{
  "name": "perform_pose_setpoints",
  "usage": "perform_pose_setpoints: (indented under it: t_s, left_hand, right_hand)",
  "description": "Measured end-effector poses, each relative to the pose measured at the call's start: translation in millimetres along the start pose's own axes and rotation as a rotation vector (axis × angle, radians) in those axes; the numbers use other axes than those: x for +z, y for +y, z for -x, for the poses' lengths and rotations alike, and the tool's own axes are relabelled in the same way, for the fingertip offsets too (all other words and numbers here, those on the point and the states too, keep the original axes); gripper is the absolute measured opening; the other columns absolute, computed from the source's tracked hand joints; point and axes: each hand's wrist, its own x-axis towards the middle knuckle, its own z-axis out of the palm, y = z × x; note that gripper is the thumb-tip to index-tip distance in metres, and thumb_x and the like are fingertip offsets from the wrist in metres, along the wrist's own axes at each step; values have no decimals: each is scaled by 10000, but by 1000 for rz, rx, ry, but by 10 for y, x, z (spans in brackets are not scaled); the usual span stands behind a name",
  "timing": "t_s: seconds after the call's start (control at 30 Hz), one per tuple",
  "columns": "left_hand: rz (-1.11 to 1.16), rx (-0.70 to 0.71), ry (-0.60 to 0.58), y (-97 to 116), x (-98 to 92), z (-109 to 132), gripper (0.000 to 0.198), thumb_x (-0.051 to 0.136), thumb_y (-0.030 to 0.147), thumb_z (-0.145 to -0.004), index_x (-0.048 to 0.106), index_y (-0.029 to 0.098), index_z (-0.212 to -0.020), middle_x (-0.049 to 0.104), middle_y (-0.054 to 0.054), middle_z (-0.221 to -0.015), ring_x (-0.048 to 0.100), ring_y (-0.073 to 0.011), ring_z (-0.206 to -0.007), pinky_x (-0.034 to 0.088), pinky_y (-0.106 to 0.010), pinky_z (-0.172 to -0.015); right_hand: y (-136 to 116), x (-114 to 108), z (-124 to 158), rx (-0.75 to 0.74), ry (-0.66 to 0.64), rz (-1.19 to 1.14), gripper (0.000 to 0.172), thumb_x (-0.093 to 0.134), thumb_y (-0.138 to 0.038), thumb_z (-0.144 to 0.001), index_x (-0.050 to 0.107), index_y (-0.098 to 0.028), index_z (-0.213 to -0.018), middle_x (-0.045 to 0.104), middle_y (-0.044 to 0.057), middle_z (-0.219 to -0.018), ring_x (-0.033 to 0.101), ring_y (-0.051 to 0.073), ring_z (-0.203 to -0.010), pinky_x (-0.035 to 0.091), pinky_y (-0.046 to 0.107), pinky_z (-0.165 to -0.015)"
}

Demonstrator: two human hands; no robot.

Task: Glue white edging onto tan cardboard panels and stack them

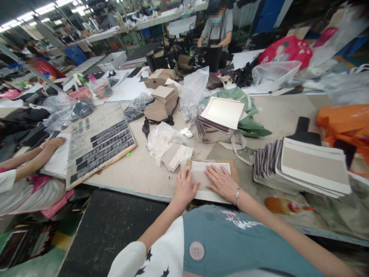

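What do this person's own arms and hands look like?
The left hand and right hand are both gloveless. A slim, silvery bracelet circles the right wrist. A short white sleeve shows on the left arm; the right forearm is bare. No cables show on either arm.

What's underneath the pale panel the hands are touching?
A brown board shows past the far and right edges of the panel. The panel, left hand and right hand hide the area beneath, so I can't tell whether anything else is there.
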Motion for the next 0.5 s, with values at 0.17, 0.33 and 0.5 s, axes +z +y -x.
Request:
perform_pose_setpoints:
  t_s: [0.17,0.33,0.5]
  left_hand:
    - [7,2,-5,9,2,11,517,531,407,-817,454,138,-1253,439,-164,-1276,402,-297,-1161,352,-466,-975]
    - [8,-12,-8,10,9,13,524,545,409,-810,463,128,-1245,445,-165,-1265,396,-294,-1168,349,-460,-983]
    - [16,-46,-27,33,1,10,586,532,406,-814,394,133,-1314,413,-169,-1308,377,-292,-1195,331,-455,-996]
  right_hand:
    - [18,47,-27,-13,-13,12,582,423,-461,-895,338,-169,-1392,290,72,-1451,222,256,-1339,184,505,-1087]
    - [24,78,-47,-11,-7,-5,574,404,-477,-899,350,-179,-1386,306,71,-1445,220,248,-1340,175,500,-1091]
    - [22,64,-42,-8,0,-26,570,424,-449,-897,342,-171,-1388,306,77,-1444,225,245,-1340,186,504,-1087]
